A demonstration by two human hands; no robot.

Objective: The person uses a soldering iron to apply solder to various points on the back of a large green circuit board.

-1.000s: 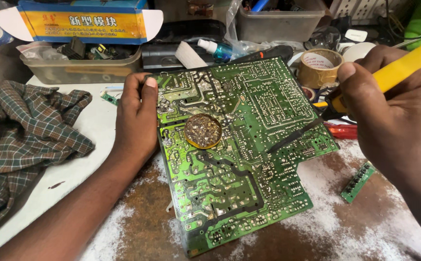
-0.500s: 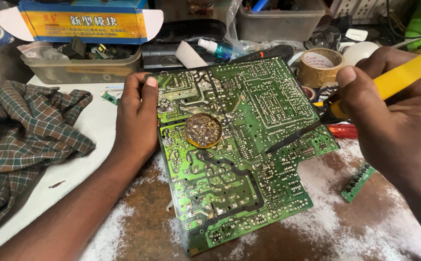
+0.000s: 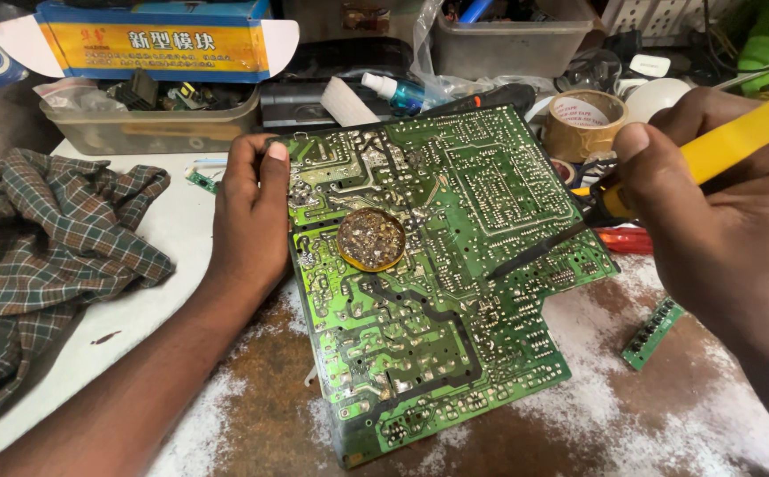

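Observation:
A large green circuit board (image 3: pixel 455 291) lies solder side up on the rusty bench. My left hand (image 3: pixel 247 212) grips its left edge, thumb on the top face. A small round tin of brownish flux (image 3: pixel 371 238) rests on the board near that hand. My right hand (image 3: pixel 720 221) holds a yellow-handled soldering iron (image 3: pixel 738 137), and its dark tip (image 3: pixel 535 252) slants down over the board's right part. Whether the tip touches the board is unclear.
A checked cloth (image 3: pixel 40 256) lies on a white sheet at the left. Clear plastic bins (image 3: pixel 150 128) and an open cardboard box (image 3: pixel 146 35) line the back. A tape roll (image 3: pixel 583 119) and a small green board strip (image 3: pixel 654 331) sit at the right.
My right hand and the soldering iron have shifted slightly left, toward the board. The left hand and the board have stayed put.

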